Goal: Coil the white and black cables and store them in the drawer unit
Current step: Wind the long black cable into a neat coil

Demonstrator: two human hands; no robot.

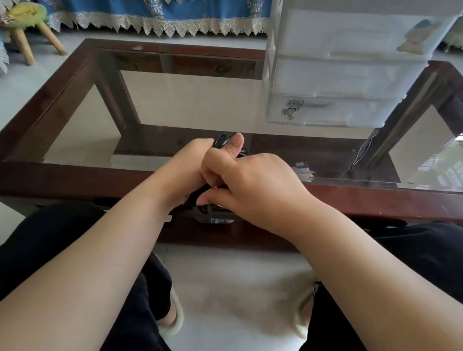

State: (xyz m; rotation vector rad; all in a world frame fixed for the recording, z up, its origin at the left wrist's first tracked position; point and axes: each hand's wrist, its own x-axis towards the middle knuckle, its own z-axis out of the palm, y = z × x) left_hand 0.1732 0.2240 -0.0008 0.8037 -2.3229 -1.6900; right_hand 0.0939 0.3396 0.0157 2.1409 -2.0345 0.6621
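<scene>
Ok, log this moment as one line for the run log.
stage: coiling | left hand: holds black cable | right hand: grips black cable | drawer unit: drawers closed | white cable: not seen

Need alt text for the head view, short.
Both hands, left hand and right hand, grip a coiled black cable above the near edge of a glass-topped table. A white drawer unit stands on the table, drawers closed.

black cable [219,143]: bundled, mostly hidden, near table edge | drawer unit [339,80]: white, drawers closed, far right
</scene>
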